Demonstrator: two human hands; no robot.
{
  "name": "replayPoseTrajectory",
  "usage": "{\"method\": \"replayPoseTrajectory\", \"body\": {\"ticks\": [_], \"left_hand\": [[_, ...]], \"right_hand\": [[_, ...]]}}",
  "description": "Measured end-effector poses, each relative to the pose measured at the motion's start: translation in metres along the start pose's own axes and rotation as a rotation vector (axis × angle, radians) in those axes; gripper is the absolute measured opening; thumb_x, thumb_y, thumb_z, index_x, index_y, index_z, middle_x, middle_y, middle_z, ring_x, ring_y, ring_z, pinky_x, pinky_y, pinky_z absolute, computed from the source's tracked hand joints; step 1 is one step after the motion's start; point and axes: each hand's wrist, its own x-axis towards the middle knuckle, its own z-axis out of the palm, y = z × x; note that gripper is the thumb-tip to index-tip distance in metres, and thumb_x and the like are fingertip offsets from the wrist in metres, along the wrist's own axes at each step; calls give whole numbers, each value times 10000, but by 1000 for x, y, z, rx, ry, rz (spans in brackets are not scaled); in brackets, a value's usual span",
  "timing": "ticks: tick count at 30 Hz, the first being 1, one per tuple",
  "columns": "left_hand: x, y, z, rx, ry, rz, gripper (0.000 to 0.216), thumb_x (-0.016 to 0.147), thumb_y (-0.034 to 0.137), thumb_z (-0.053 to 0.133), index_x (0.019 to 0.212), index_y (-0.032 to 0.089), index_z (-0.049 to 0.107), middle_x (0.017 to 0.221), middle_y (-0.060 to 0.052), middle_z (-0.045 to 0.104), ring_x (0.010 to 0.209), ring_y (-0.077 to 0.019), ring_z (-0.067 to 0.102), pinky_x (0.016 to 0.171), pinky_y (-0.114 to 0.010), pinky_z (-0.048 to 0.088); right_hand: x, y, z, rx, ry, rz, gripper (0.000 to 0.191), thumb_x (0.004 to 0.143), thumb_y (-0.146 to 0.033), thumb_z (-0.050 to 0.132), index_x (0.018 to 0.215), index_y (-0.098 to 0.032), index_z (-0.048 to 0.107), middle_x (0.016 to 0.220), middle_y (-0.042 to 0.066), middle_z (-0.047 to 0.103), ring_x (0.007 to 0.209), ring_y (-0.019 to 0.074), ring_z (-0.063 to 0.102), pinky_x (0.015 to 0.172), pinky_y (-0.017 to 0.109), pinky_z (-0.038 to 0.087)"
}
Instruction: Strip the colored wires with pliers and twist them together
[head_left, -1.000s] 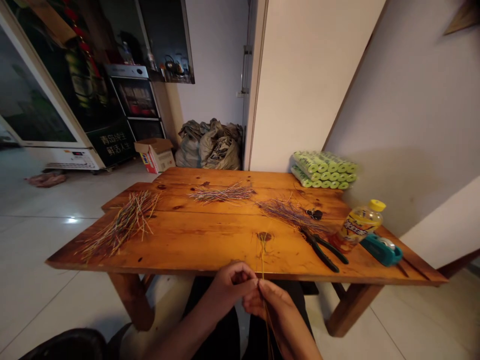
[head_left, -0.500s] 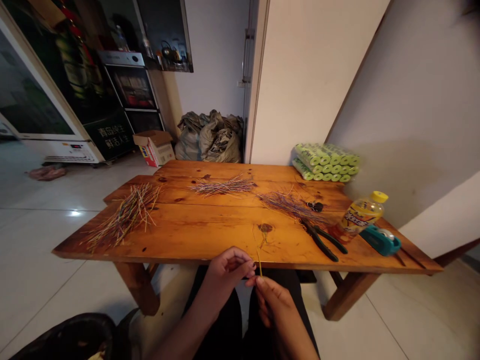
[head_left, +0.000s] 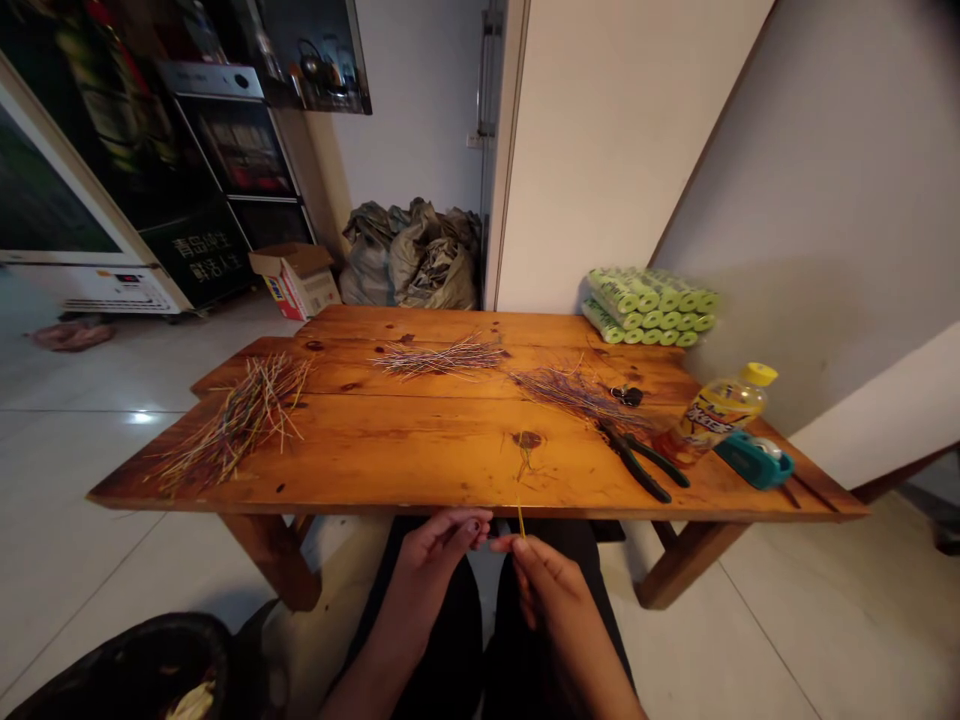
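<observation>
Just in front of the table's near edge, my right hand [head_left: 547,580] pinches a thin yellow wire [head_left: 520,520] that sticks up between thumb and forefinger. To its left, my left hand [head_left: 442,550] has its thumb and fingers drawn together; whatever lies between them is too small to make out. A narrow gap separates the hands. Beyond them on the wooden table [head_left: 405,450], a few short yellowish wire bits [head_left: 526,462] lie by a dark knot. Thin coloured wires form three heaps: a left pile [head_left: 247,420], a middle pile [head_left: 442,357] and a right pile [head_left: 570,393].
Dark-handled pliers [head_left: 637,460] lie at the right, near a tilted drink bottle [head_left: 720,412] and a teal tape dispenser [head_left: 754,462]. Green-wrapped rolls [head_left: 649,308] sit at the back right. A black bin [head_left: 142,660] stands on the floor at lower left.
My left hand has moved a little left, away from my right hand, widening the gap. The right hand keeps the yellow wire. The whole view has shifted slightly.
</observation>
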Motion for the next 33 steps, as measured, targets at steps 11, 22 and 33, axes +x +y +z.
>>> {"method": "replayPoseTrajectory", "body": {"ticks": [11, 22, 33], "left_hand": [[6, 1, 1, 52, 49, 9, 115, 610, 246, 714, 698, 176, 690, 676, -3, 684, 622, -129, 628, 609, -219, 511], [4, -2, 3, 22, 144, 122, 201, 624, 187, 714, 798, 182, 613, 608, 55, 604, 602, -71, 589, 621, -159, 483], [0, -8, 7, -122, 174, 159, 225, 661, 192, 702, 811, 192, 535, 686, 59, 568, 651, -64, 561, 645, -167, 470]], "right_hand": [[-3, -4, 4, -401, -109, -200, 349, 841, -429, 449, 855, -181, 695, 701, 28, 595, 648, 153, 502, 632, 271, 374], [-6, -8, 4, -503, -122, -193, 334, 875, -358, 404, 873, -193, 694, 871, 50, 683, 781, 183, 583, 752, 282, 396], [-7, -2, -4, 186, -351, 257, 304, 814, -415, 520, 818, -146, 661, 510, -89, 209, 419, 43, 112, 396, 207, 76]]}}
